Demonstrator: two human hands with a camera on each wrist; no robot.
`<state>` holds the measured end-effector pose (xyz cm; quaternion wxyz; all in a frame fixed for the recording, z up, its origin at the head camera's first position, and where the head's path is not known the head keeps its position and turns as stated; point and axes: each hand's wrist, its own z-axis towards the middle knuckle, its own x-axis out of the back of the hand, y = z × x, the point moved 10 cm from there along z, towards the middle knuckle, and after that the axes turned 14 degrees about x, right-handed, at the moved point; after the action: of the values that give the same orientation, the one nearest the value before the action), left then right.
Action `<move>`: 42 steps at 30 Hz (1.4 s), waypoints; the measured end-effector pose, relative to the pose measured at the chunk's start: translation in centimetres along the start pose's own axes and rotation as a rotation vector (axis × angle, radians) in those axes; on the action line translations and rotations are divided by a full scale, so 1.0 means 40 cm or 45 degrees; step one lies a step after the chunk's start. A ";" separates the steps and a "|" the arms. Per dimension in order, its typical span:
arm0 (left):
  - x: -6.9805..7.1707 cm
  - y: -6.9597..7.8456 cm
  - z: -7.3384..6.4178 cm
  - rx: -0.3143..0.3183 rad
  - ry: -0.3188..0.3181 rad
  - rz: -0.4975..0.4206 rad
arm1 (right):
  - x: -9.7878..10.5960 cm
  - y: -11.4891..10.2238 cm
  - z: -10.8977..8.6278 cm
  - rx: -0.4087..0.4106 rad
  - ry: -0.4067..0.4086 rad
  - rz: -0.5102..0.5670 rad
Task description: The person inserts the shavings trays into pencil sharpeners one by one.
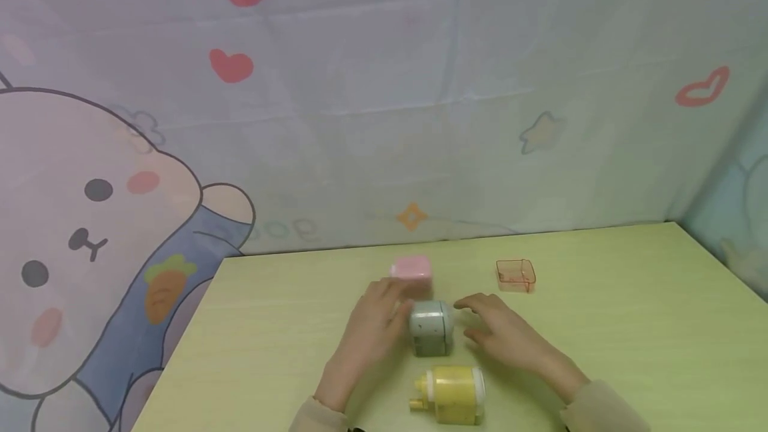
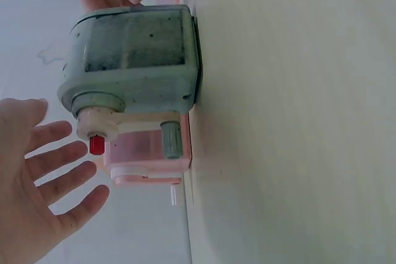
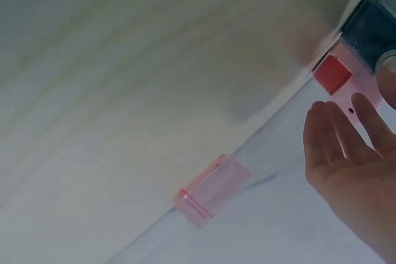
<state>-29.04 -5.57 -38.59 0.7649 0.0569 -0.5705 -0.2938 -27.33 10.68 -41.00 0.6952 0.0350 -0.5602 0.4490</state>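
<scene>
Beyond the yellow sharpener, the green sharpener sits between my left hand and right hand, both wide, holding nothing. I judge this reaching; gripping would need fingers closed inward.

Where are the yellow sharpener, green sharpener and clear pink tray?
Yellow sharpener point(image 1: 456, 395), head view: yellow body.
Green sharpener point(image 2: 136, 41), left wrist view: dark panel.
Clear pink tray point(image 3: 218, 187), right wrist view: see-through wall.

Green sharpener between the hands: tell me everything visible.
The green sharpener looks plastic: rounded top edges, dark side panel, cream crank with green knob, red tip at its hub. It stands upright on the table, between the yellow sharpener and pink sharpener. Left hand and right hand flank it, neither gripping; whether the left touches it is unclear.
</scene>
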 end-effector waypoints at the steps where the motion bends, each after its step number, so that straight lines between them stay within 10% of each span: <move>1: 0.003 -0.003 0.002 0.001 0.015 0.017 | 0.004 0.001 -0.001 0.004 0.011 -0.016; 20: -0.036 -0.095 0.051 0.137 -0.122 -0.003 | 0.060 0.043 -0.005 0.063 0.134 -0.307; 42: -0.058 -0.122 0.107 0.061 -0.198 -0.026 | 0.110 0.200 -0.020 -0.173 0.058 -0.174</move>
<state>-35.20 -7.30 -41.14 0.7136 0.0578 -0.6345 -0.2913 -32.18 18.45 -41.35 0.7374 0.0157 -0.5698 0.3624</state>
